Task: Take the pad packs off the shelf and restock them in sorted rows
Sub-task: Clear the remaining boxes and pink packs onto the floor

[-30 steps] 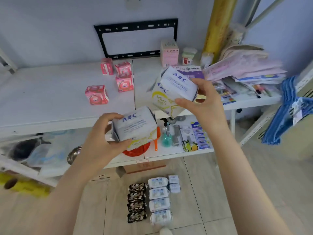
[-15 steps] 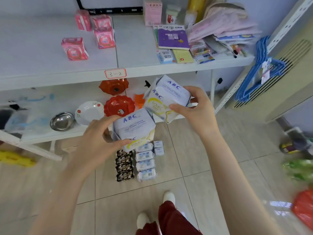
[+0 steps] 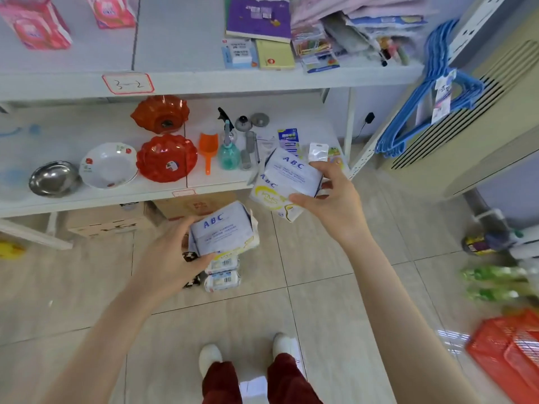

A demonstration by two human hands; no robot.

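My left hand (image 3: 172,258) grips a white ABC pad pack (image 3: 221,230) above the floor. My right hand (image 3: 329,196) grips a second white ABC pack (image 3: 284,179) with a yellow corner, higher and to the right, in front of the lower shelf's edge. On the floor tiles below my left hand lie rows of packs: white ones (image 3: 223,279) and dark ones (image 3: 192,282), mostly hidden by the held pack. Pink packs (image 3: 33,23) stand on the upper shelf (image 3: 204,83) at the far left.
The lower shelf holds a steel bowl (image 3: 54,177), a white dish (image 3: 109,164), red bowls (image 3: 166,157) and small goods. Books and stationery (image 3: 259,16) lie on the upper shelf. Blue hangers (image 3: 420,97) hang right. A red basket (image 3: 510,354) sits on the floor. Cardboard boxes (image 3: 108,220) stand underneath.
The view has tilted down toward the floor. Both hands, each still holding its pack, have come down from the upper shelf to the level of the lower shelf and below.
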